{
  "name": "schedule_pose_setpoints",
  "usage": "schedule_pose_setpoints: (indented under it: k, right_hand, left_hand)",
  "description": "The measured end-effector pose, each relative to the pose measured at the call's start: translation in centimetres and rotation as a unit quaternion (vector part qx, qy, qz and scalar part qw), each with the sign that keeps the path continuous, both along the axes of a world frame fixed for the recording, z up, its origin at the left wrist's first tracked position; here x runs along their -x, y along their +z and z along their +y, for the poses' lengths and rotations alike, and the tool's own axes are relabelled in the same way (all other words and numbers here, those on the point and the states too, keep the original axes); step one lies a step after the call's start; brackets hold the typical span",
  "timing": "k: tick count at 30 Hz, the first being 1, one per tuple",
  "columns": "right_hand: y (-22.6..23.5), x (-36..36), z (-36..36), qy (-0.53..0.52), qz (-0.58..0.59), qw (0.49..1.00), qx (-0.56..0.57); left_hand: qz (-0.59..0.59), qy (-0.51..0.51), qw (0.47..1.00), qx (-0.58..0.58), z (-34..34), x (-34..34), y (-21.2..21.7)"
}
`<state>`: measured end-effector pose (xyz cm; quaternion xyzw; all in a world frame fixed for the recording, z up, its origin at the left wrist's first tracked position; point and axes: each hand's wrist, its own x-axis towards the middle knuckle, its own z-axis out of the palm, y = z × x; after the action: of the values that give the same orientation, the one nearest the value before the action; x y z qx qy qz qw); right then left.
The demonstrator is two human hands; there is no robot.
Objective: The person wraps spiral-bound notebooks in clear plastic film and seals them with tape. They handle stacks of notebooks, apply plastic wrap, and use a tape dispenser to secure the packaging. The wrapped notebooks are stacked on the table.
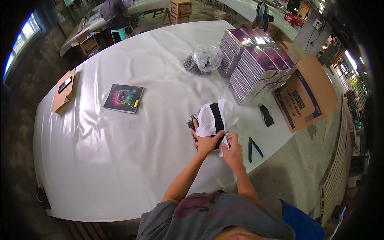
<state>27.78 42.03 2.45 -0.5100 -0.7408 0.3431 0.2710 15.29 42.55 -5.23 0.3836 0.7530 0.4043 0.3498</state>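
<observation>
In front of me on the table lies a bundle of black comb-like binding wires (pixel 191 123), partly wrapped in white paper (pixel 206 125). A black strip (pixel 217 116) runs over the top of the paper. My left hand (pixel 206 143) grips the near side of the bundle, its thumb on the strip and its fingers around the left edge. With thumb and fingers pinched together, my right hand (pixel 233 153) holds a crumpled edge of the paper at the bundle's right side. Cutting pliers (pixel 254 149) with dark blue handles lie to the right of that hand.
Stacked spiral notebooks (pixel 256 66) stand at the back right, beside an open cardboard box (pixel 306 96). A black tool-like object (pixel 265 115) lies nearer. Clear plastic wrap (pixel 206 58) is further back. Leftward are a dark notebook (pixel 124 98) and a flat carton (pixel 63 96) bearing a phone.
</observation>
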Motion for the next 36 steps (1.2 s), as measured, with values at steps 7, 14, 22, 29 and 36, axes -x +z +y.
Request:
schedule_pose_setpoints:
  k: [7, 14, 22, 29, 36]
  right_hand:
    - [0.0, -3.7, 3.0, 0.050, 0.044, 0.996, 0.065]
    - [-0.7, -5.9, 4.1, 0.100, 0.141, 0.957, 0.234]
    - [2.5, -3.1, 6.1, 0.076, -0.023, 0.988, -0.133]
    - [4.1, 3.8, 9.3, 0.092, -0.145, 0.977, -0.125]
    - [-1.8, 9.8, 16.2, 0.164, -0.186, 0.968, 0.020]
  left_hand:
    - [0.049, -0.063, 0.995, -0.065, -0.1, 1.5, -1.7]
    - [0.031, -0.055, 0.978, -0.199, -1.0, 3.2, -2.0]
    - [0.186, -0.010, 0.959, -0.215, 1.1, 4.4, 4.4]
    - [0.217, -0.089, 0.947, -0.219, 5.8, 7.1, 8.1]
    - [0.065, -0.174, 0.963, -0.197, 7.8, 10.5, 11.6]
